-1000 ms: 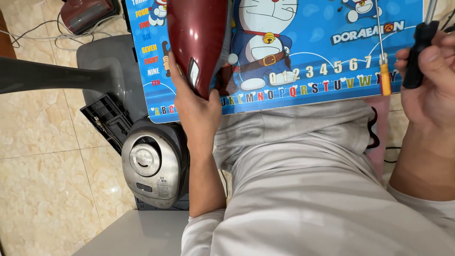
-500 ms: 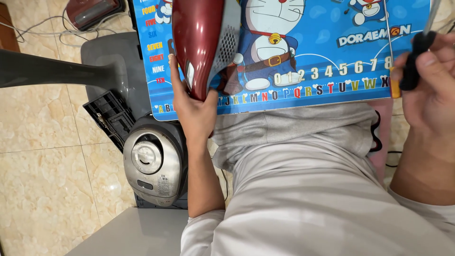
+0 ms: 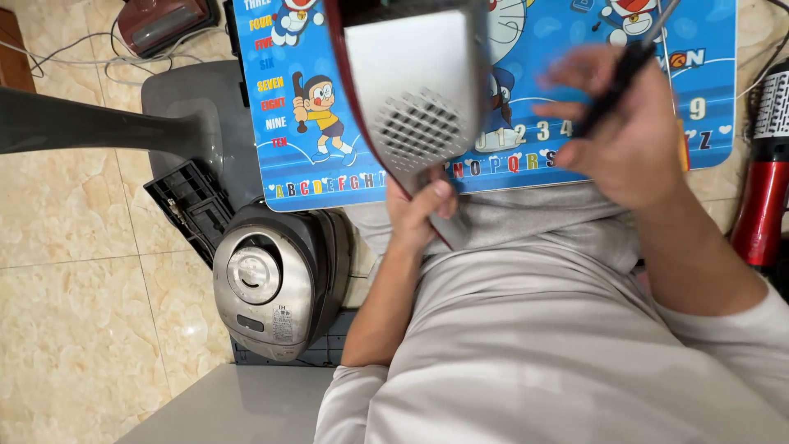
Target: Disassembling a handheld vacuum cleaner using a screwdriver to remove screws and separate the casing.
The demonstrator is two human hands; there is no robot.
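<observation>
The left hand [image 3: 417,215] was clamped around the lower end of a dark red appliance housing [image 3: 411,90], thumb showing on the near side, and held it upright over the person's lap. The housing was turned so that its grey inner face with a grid of small vent holes looked up at the camera, a thin red rim running along its left edge; its top end ran out of the picture. The right hand [image 3: 629,136] was closed on the black handle of a screwdriver [image 3: 622,70], whose thin metal shaft slanted up and to the right toward the top edge. The two hands were apart, the screwdriver hand just to the right of the housing and not touching it.

Under both lay a blue cartoon-printed surface [image 3: 279,99] with coloured letters and numbers along its near edge, resting across the person's grey-clad legs. On the tiled floor to the left stood a silver rice cooker [image 3: 275,284], touching a black plastic grille part [image 3: 193,205] behind it. Another dark red appliance [image 3: 160,23] sat at the top left among white cables. At the right edge stood a red cylindrical appliance with a bristled barrel [image 3: 764,181].
</observation>
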